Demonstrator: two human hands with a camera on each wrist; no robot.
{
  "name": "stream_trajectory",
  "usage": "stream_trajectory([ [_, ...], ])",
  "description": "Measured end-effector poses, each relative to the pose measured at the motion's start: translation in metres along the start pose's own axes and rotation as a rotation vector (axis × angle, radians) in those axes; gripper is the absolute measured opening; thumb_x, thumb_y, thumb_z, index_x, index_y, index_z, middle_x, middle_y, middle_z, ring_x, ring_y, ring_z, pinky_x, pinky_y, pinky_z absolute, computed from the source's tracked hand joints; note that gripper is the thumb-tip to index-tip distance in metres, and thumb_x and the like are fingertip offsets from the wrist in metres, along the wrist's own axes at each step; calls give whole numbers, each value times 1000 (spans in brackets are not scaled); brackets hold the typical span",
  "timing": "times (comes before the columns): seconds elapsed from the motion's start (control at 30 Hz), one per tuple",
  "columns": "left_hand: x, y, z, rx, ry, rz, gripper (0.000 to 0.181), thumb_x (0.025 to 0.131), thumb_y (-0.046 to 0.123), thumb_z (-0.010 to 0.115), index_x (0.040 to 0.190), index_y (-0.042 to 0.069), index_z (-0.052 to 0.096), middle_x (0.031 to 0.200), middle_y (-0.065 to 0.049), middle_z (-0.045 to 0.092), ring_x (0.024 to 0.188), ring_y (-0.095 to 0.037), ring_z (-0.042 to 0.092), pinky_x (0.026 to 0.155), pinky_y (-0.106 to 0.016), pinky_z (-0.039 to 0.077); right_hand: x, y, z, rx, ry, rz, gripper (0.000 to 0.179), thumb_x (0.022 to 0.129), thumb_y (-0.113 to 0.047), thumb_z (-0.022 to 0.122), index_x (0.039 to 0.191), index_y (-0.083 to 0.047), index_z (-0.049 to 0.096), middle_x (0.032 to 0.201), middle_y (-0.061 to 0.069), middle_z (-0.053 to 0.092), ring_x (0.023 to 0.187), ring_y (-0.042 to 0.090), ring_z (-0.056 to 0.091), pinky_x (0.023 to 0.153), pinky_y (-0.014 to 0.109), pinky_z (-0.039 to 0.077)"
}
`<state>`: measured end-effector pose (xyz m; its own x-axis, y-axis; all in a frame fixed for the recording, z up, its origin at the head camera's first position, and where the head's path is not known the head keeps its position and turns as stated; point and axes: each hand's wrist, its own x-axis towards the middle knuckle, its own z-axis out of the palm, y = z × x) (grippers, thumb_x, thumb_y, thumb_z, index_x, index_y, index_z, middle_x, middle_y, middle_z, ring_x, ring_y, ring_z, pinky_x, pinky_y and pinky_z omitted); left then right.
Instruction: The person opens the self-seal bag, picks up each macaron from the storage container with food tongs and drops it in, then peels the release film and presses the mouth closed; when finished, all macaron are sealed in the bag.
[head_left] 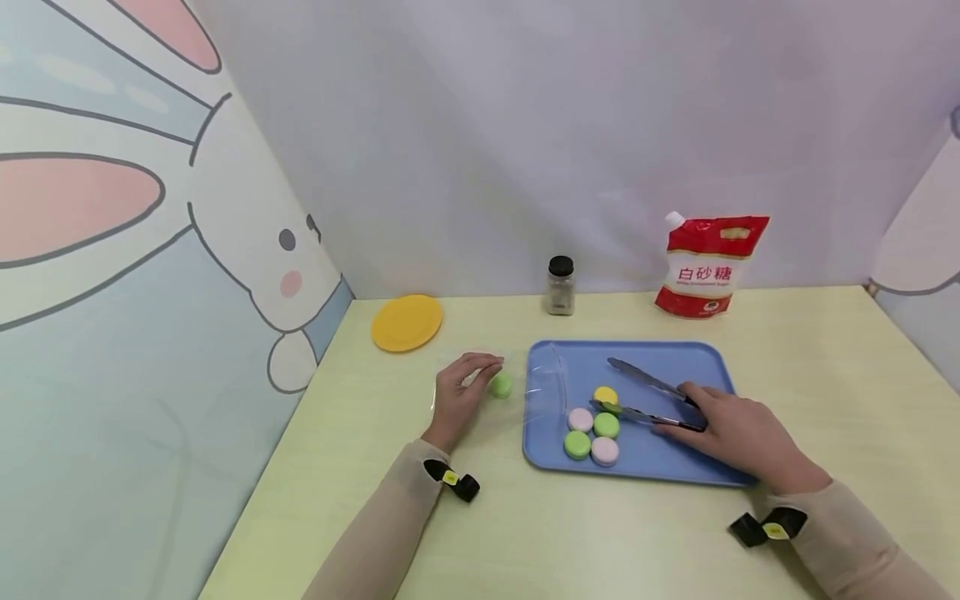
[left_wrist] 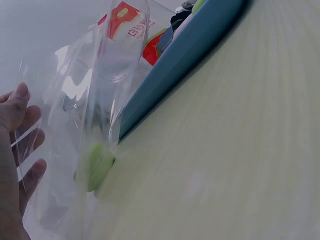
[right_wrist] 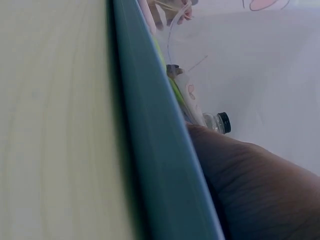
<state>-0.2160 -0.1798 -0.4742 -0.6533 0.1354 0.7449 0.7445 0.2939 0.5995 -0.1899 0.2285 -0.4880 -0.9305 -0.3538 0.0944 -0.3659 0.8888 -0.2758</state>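
My left hand holds a clear plastic bag by its side, left of the blue tray. A green macaron lies inside the bag, low near the table. My right hand grips metal tongs over the tray, their two arms spread apart. The lower arm's tip overlaps a yellow macaron. Below that tip sit green macarons and pale pink macarons, grouped on the tray's left half. The bag's open end reaches over the tray's left edge.
A yellow plate lies at the table's back left. Behind the tray stands a small jar with a black lid. A red and white sugar pouch stands at the back right, close to the wall.
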Motion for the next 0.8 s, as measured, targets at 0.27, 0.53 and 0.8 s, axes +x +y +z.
stream_trajectory([
  [0.27, 0, -2, 0, -2, -1, -11, 14, 86, -11, 72, 100, -7, 73, 98, -19, 74, 93, -29, 71, 91, -33, 57, 0, 1, 0, -9, 33, -48, 57, 84, -71, 65, 104, -18, 60, 64, -6, 40, 54, 11, 42, 47, 28, 29],
  [0.53, -1, -1, -1, 31, 16, -48, 11, 88, -9, 71, 99, -6, 73, 97, -17, 74, 95, -26, 72, 92, -34, 57, 0, -1, -1, -30, 64, -85, 40, 88, -60, 70, 91, -22, 56, 58, -8, 35, 49, 10, 38, 46, 26, 24],
  [0.8, -3, -1, 1, 35, 11, -65, 11, 89, -7, 71, 99, -4, 74, 96, -15, 75, 95, -23, 72, 91, -33, 57, -1, -1, 0, -37, 36, -66, 40, 90, -60, 67, 93, -22, 57, 59, -6, 34, 50, 10, 37, 48, 26, 22],
])
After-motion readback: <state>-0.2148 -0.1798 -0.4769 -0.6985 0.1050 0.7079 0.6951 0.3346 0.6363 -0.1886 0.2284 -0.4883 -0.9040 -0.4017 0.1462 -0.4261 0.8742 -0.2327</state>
